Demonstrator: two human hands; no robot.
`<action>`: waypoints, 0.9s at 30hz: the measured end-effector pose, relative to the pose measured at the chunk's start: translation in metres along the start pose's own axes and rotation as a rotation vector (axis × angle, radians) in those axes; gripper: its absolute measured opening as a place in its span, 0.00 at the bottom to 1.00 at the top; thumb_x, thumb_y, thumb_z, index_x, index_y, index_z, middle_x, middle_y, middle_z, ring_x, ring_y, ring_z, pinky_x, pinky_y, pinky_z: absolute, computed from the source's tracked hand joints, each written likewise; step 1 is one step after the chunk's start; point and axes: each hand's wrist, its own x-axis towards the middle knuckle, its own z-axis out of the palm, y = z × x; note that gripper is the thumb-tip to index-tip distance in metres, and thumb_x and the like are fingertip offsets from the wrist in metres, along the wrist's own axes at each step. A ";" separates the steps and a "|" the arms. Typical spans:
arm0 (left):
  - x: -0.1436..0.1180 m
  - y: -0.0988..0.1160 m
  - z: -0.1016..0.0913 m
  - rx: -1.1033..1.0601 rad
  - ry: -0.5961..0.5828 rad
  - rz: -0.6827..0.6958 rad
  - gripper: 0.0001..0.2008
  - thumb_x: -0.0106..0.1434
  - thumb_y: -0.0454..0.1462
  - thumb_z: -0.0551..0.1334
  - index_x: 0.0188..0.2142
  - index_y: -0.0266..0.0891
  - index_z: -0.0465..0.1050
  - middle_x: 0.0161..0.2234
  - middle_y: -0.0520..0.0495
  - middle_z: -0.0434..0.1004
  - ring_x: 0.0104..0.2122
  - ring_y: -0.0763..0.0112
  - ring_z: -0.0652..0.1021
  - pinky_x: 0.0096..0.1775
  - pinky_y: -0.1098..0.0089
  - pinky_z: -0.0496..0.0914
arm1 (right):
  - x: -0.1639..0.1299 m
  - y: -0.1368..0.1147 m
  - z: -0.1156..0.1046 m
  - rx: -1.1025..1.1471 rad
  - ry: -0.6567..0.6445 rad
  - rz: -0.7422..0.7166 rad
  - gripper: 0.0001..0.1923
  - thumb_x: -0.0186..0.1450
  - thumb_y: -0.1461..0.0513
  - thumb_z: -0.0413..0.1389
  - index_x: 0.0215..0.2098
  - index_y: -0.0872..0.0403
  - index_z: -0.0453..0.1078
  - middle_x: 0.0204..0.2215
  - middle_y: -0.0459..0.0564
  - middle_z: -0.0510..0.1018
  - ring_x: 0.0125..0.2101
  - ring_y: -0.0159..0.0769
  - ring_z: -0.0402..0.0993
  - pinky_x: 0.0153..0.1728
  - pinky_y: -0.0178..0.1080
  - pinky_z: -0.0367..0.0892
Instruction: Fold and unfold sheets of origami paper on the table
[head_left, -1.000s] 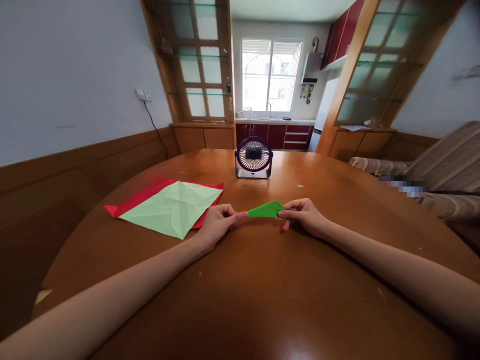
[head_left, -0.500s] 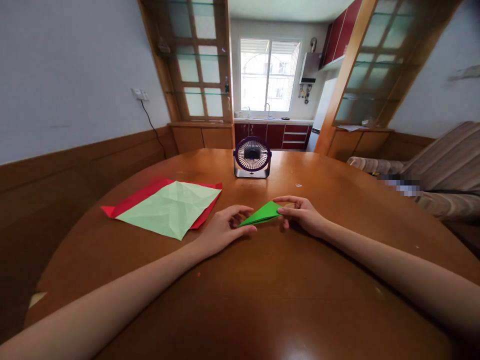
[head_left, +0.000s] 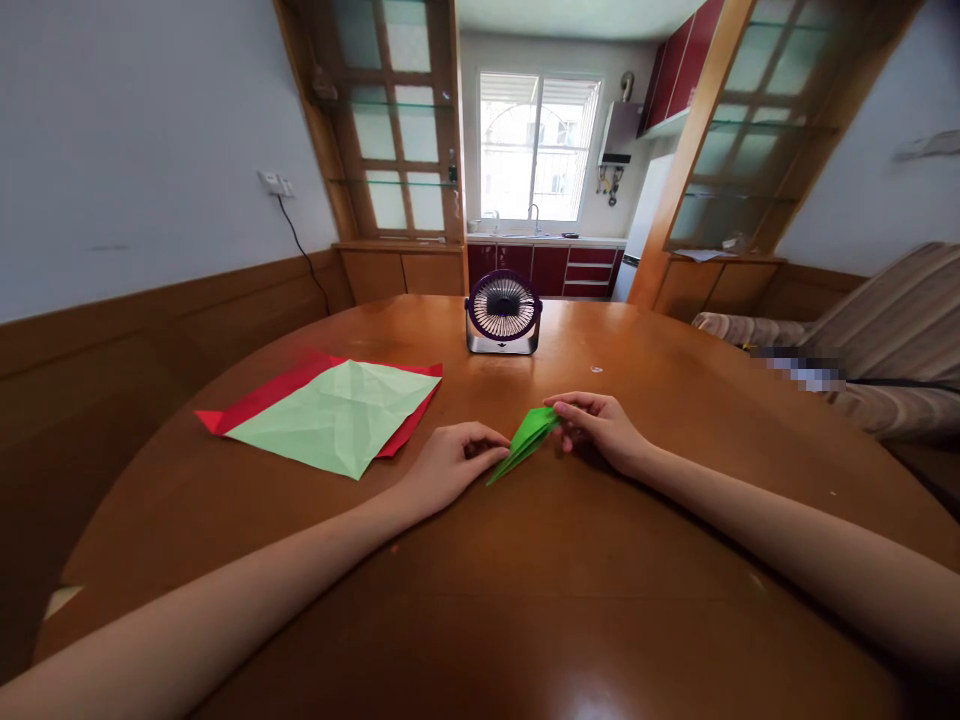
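A piece of bright green folded paper (head_left: 531,436), layered and narrowing to a point at its lower left, is held just over the table between my hands. My right hand (head_left: 597,428) pinches its upper right corner between thumb and fingers. On the other side, my left hand (head_left: 463,462) has thumb and fingers closed together at the paper's left edge, pinching or touching it. Farther left lie a creased pale green sheet (head_left: 337,415) and, partly covered beneath it, red paper (head_left: 262,402).
A small dark round fan (head_left: 503,308) stands at the far side of the brown wooden table (head_left: 480,610). Tiny scraps lie on the tabletop, one a white bit (head_left: 596,370) right of the fan. A striped sofa (head_left: 892,320) is at the right.
The folded green paper has turned, its pointed end swinging down toward me and its layers spreading slightly. My left hand's fingers have closed from a looser spread onto its edge.
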 end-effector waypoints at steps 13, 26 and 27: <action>0.001 -0.008 0.002 -0.010 0.013 0.014 0.13 0.62 0.40 0.60 0.46 0.41 0.73 0.32 0.49 0.79 0.31 0.68 0.77 0.34 0.70 0.67 | -0.002 0.002 0.004 -0.200 -0.060 -0.134 0.28 0.56 0.56 0.65 0.53 0.53 0.68 0.24 0.41 0.71 0.23 0.27 0.67 0.25 0.33 0.65; 0.002 -0.007 0.003 0.390 0.075 0.081 0.13 0.66 0.43 0.58 0.32 0.41 0.79 0.38 0.44 0.75 0.41 0.61 0.73 0.43 0.62 0.65 | -0.005 0.005 0.005 -0.806 -0.088 -0.495 0.22 0.60 0.66 0.56 0.53 0.51 0.68 0.50 0.54 0.71 0.51 0.43 0.69 0.53 0.50 0.65; 0.002 -0.006 0.003 0.409 0.074 0.089 0.14 0.65 0.45 0.59 0.32 0.41 0.79 0.38 0.44 0.75 0.41 0.60 0.72 0.42 0.62 0.65 | -0.005 0.006 0.006 -0.787 -0.112 -0.488 0.23 0.60 0.66 0.55 0.54 0.50 0.67 0.50 0.54 0.72 0.50 0.43 0.70 0.52 0.49 0.66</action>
